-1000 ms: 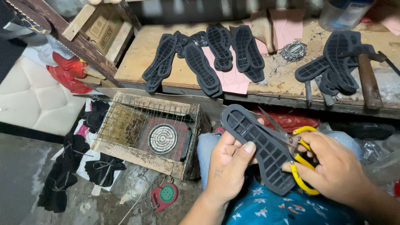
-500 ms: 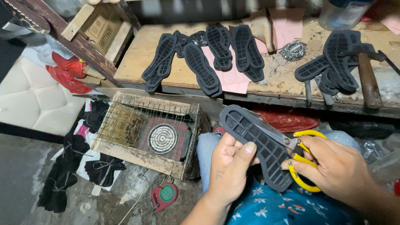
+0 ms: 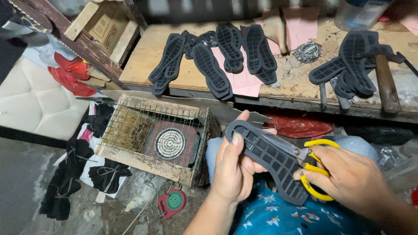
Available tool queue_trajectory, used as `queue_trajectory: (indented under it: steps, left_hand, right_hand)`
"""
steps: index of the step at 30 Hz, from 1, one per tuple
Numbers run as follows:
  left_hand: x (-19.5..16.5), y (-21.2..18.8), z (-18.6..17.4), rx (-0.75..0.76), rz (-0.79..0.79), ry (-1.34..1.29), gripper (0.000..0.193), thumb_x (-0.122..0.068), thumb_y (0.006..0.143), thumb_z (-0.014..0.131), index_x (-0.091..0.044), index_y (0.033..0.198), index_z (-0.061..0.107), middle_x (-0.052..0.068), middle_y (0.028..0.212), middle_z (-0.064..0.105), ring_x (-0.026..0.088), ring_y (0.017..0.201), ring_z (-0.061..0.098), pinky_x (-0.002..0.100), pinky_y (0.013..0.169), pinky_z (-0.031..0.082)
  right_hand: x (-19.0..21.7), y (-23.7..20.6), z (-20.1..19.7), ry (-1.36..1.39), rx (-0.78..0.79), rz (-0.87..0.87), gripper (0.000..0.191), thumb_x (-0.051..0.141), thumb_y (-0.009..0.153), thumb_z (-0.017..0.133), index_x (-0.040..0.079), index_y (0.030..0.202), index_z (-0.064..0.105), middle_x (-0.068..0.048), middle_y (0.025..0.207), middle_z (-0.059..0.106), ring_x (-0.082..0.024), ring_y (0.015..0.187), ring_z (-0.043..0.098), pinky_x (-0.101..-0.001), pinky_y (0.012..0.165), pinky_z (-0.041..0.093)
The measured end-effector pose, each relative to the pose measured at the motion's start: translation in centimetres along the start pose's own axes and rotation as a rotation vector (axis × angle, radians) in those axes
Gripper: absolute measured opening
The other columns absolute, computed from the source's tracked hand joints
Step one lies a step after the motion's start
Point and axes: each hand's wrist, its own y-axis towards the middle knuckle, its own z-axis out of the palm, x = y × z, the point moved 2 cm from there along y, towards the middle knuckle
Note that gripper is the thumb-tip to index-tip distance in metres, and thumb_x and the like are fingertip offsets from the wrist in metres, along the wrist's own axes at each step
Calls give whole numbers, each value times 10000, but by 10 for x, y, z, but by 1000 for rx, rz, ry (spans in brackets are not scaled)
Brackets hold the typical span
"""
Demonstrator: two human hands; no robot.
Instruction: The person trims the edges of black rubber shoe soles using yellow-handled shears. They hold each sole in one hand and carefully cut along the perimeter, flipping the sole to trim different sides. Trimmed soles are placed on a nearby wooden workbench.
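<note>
- The left hand (image 3: 235, 167) is clamped on a dark grey rubber shoe sole (image 3: 267, 159), thumb pressed on its ribbed face and fingers wrapped behind the heel end.
- The sole is held in the air over the person's lap, running diagonally from upper left to lower right, its tread of raised square blocks facing the camera.
- The right hand (image 3: 348, 178) is closed through the loops of yellow-handled scissors (image 3: 300, 159); the metal blades lie along the sole's upper edge.
- Beneath both hands shows blue cloth with a flower print (image 3: 278, 213).
- To the left, on the floor, stands a wire-caged wooden box (image 3: 152, 139) with a round coil heater (image 3: 170, 142) inside.
- A small red-and-green round thing (image 3: 173, 202) lies on the floor just below it.
- Farther off, the wooden table (image 3: 143, 56) carries more black soles (image 3: 213, 69), pink paper pieces (image 3: 244, 80) and a hammer (image 3: 385, 76).
</note>
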Motion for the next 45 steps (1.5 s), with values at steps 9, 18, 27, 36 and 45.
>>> queue_trajectory:
  steps: [9,18,27,36,45]
  left_hand:
    - [10,-3,-3,-89,-37,34,597,-335,1097,398,100,1504,373,307,1400,588,359,1145,685,495,918,609]
    - [8,-5,-1,-75,-35,37,589,-331,1095,408,109,1486,393,311,1403,586,363,1146,682,487,924,607]
    - [10,-4,-2,-92,-34,81,562,-344,1081,426,81,1449,440,283,1392,602,334,1152,685,461,942,599]
    - [16,-4,3,-90,-68,85,460,-304,1085,426,45,1380,482,264,1366,611,310,1140,685,437,945,599]
    - [17,-4,1,-72,-72,30,441,-288,1101,422,52,1374,483,283,1374,604,323,1131,686,445,935,598]
  right_hand:
    - [-2,3,-5,-34,25,-15,632,520,672,800,39,1068,693,-85,985,728,-276,883,715,-365,750,555]
    - [-15,-4,2,-102,69,-121,649,560,696,795,31,1055,680,-86,986,721,-270,857,712,-360,733,551]
    - [-14,-1,1,11,127,133,617,504,657,824,99,1106,702,-57,901,720,-268,837,716,-382,732,548]
    - [-1,9,-7,8,165,160,595,507,672,815,116,1102,689,-39,862,705,-260,804,701,-386,711,539]
    - [-8,1,0,-55,48,-128,624,549,696,784,51,1060,696,-76,943,704,-266,802,692,-374,679,536]
